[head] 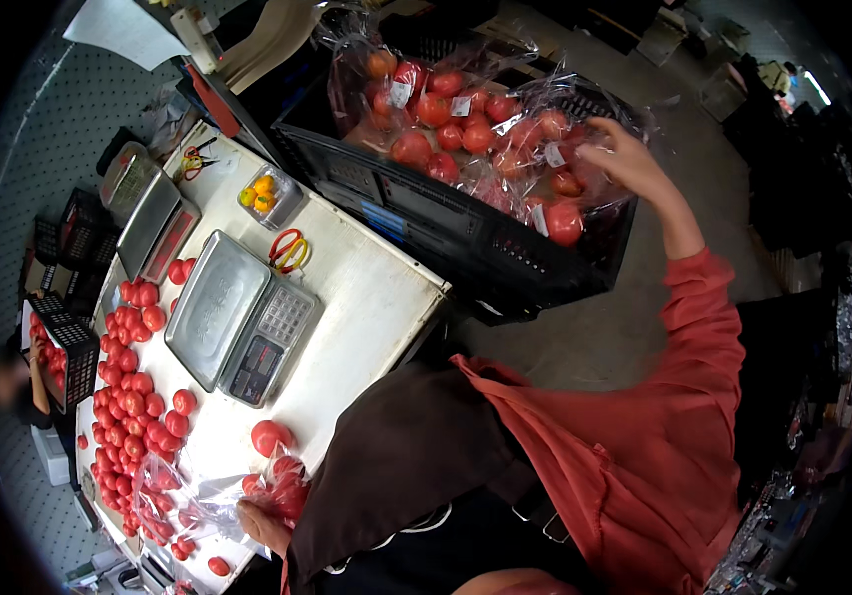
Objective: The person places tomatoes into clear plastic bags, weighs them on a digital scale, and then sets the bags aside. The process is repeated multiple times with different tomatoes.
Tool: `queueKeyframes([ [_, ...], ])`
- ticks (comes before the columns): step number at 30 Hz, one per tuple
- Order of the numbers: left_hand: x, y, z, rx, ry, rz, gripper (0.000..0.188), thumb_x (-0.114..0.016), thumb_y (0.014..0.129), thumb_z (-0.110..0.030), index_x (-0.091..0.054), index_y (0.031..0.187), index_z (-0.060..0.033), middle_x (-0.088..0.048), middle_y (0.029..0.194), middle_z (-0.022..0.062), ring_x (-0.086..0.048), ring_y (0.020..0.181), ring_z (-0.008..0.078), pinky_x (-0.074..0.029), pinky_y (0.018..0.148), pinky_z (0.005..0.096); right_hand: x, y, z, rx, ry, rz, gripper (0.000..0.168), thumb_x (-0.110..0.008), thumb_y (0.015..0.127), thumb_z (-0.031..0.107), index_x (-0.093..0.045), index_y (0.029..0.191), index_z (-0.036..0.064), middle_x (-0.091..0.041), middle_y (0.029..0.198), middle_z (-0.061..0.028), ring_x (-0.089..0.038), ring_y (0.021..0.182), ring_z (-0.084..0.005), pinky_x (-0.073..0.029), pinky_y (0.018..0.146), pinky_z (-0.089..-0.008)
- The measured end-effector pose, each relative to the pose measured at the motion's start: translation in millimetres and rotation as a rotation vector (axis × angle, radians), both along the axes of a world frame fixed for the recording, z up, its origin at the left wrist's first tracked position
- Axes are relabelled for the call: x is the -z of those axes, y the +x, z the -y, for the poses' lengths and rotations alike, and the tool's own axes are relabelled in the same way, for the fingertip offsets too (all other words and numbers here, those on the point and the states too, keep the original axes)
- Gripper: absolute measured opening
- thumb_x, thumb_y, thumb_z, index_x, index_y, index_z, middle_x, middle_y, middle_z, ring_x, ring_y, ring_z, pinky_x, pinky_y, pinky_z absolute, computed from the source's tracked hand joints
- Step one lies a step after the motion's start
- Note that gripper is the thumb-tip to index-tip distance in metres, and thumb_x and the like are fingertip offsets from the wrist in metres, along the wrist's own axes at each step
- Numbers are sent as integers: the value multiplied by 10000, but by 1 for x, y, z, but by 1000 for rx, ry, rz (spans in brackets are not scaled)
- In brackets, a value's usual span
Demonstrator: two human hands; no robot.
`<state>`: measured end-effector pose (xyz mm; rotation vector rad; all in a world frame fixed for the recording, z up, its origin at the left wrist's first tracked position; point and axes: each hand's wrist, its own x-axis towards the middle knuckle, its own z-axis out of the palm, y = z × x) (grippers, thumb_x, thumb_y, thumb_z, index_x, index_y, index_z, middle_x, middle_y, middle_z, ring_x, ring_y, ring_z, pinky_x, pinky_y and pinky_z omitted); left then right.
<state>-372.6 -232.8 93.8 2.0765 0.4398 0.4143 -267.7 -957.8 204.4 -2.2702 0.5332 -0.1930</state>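
Note:
My left hand (266, 526) is low at the table's near edge, gripping a clear plastic bag (284, 491) with red tomatoes in it. Part of that hand is hidden by the dark apron. Beside the bag sits a loose tomato (272, 439). Out to the other side, my right hand (623, 160) is over the end of a black plastic crate (426, 204), its thumb and fingers apart. Just under it lies a bag of tomatoes (567, 178) with white labels. More clear bags of tomatoes (448, 111) fill the rest of the crate.
A digital weighing scale (240, 320) with a steel pan stands mid-table, red-and-yellow scissors (288, 251) beside it. Loose tomatoes (128, 416) are heaped along the far side. Orange fruit (261, 193) sits in a clear tray. Another person (39, 379) holds a black crate of tomatoes (65, 349).

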Motion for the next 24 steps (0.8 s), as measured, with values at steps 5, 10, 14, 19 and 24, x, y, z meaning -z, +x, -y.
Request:
queueKeyframes([
  [5, -30, 41, 111, -22, 1, -11, 512, -375, 1025, -400, -582, 779, -1, -577, 756, 78, -508, 711, 195, -412, 692, 373, 77, 86, -17, -465, -121, -199, 855, -754, 737, 422, -385, 1392, 15, -569, 1242, -214, -578, 1118, -306, -445, 944, -350],
  [10, -28, 67, 169, 181, -164, 169, 497, -348, 1035, -400, -553, 782, -24, -581, 755, 76, -518, 732, 159, -409, 713, 309, 64, 76, -21, -770, 50, -264, 378, -614, 800, 234, -620, 1078, -21, -640, 848, -118, -603, 800, -177, -464, 701, -319],
  [14, -33, 72, 192, 181, -166, 139, 482, -355, 1036, -386, -551, 787, -23, -585, 749, 71, -513, 695, 145, -408, 685, 291, 10, 42, 26, -548, 458, -163, 249, -578, 809, 130, -663, 1006, 3, -667, 912, -31, -580, 786, -65, -464, 675, -243],
  [19, -38, 89, 193, 151, -261, 122, 409, -397, 1033, -328, -550, 796, -32, -586, 741, 59, -518, 667, 114, -410, 648, 252, 24, 111, 11, -741, 72, -100, 387, -736, 796, 313, -627, 1001, 3, -613, 815, -90, -582, 776, -137, -448, 666, -298],
  [24, -47, 117, 202, 323, -275, 218, 408, -384, 1035, -313, -536, 785, -29, -570, 759, 72, -504, 711, 131, -418, 696, 273, 72, 237, -100, -663, -23, 313, 1233, -821, 621, 539, -124, 1462, -33, -417, 1365, -323, -432, 1270, -422, -368, 1056, -414],
])
